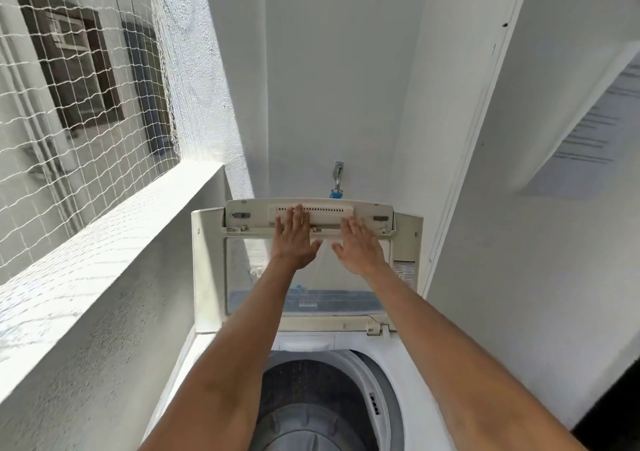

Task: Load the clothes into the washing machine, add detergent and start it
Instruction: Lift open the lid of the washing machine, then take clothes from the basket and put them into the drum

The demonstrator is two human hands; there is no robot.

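Both hands are lying flat on the raised lid (pixel 308 267) of the washing machine (pixel 429 381) in the head view, the only view we are working from: we are seeing the left hand (pixel 294 239) with straight fingers pressing on the ribbed handle strip (pixel 325 213) at the lid's top edge, and the right hand (pixel 360 246) just beside it, fingers extended, palm against the lid frame; neither is curling round or holding anything. We are noting that the lid is standing near upright ahead of the hands, hinged at its lower edge just behind the drum opening, its long axis running left to right. Both hands are sitting about equally near the handle, the left one slightly higher. The drum (pixel 304 402) is lying below and nearer to us, between the forearms; we are reading it as holding no clothes, though only part is showing. No clothes or detergent are appearing in frame. Materials: the lid is looking like yellowed cream plastic around a clear window panel; the drum wall is dark perforated metal inside a smooth white plastic ring. Behind the lid a metal tap (pixel 337 173) with a blue fitting is projecting from the painted wall. To the left, a rough-plastered ledge (pixel 104 260) is running under white knotted netting (pixel 69 104).
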